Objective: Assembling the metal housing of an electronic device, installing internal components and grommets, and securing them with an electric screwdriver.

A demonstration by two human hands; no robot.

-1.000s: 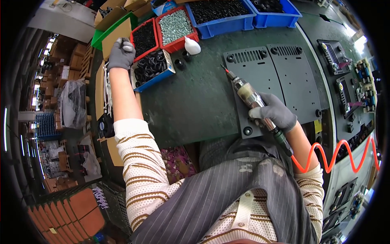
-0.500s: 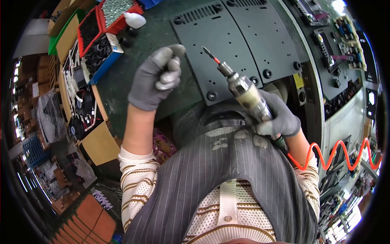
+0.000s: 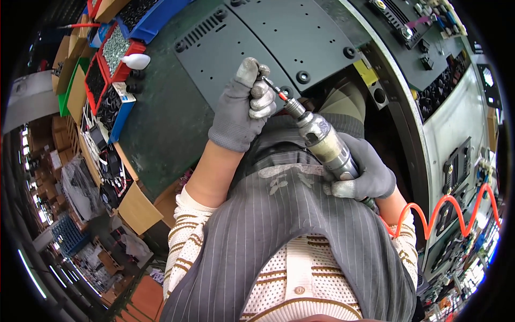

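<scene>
My right hand (image 3: 367, 169), in a grey glove, is wrapped round an air screwdriver (image 3: 327, 140) with a metal body. Its bit (image 3: 274, 88), marked with a red band, points up and left. The tip reaches the closed fingers of my gloved left hand (image 3: 244, 104). Thumb and forefinger pinch together there; anything between them is too small to make out. Beyond both hands lie two dark grey metal panels, a left one (image 3: 209, 61) and a right one (image 3: 316, 32), side by side with small holes, vent slots and round black feet (image 3: 303, 77).
A coiled orange air hose (image 3: 445, 206) runs off to the right. At the far left of the green bench (image 3: 155, 118) stand a red bin of screws (image 3: 114, 51), a white bottle (image 3: 136, 61) and a blue bin (image 3: 122, 115). A metal-edged bench (image 3: 453, 137) with assemblies runs along the right.
My left hand has moved right, its fingers now meeting the bit's tip. The air screwdriver stays in my right hand. The view has turned, so panels and bins sit further left and up.
</scene>
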